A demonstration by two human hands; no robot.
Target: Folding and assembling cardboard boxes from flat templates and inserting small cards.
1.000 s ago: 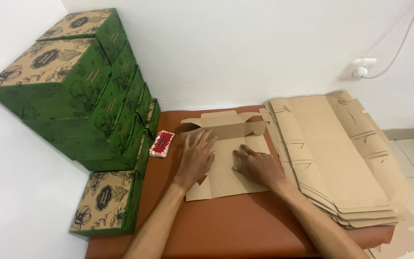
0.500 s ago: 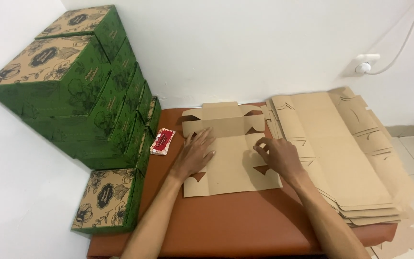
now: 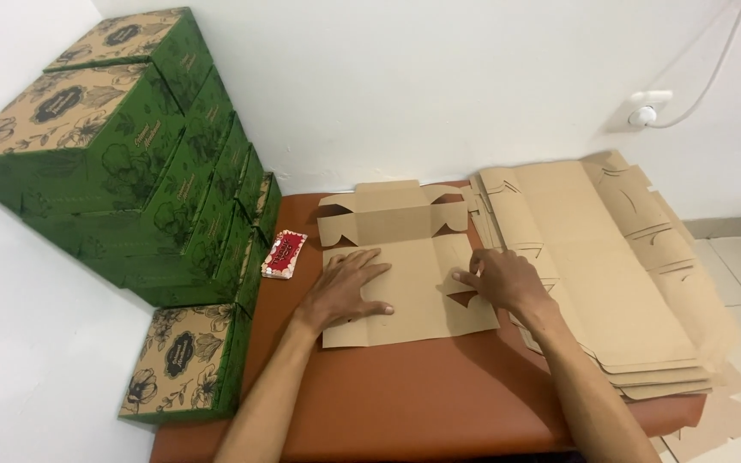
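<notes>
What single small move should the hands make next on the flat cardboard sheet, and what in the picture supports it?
Probably lift the side flap up along its crease. The right hand already pinches a small flap at the cardboard sheet edge, the left hand presses the sheet flat on the brown table, and the far panel already stands up.

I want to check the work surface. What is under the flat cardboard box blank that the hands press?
The cardboard blank lies directly on the brown table, under the left hand and right hand. Anything beneath the sheet itself is hidden.
</notes>
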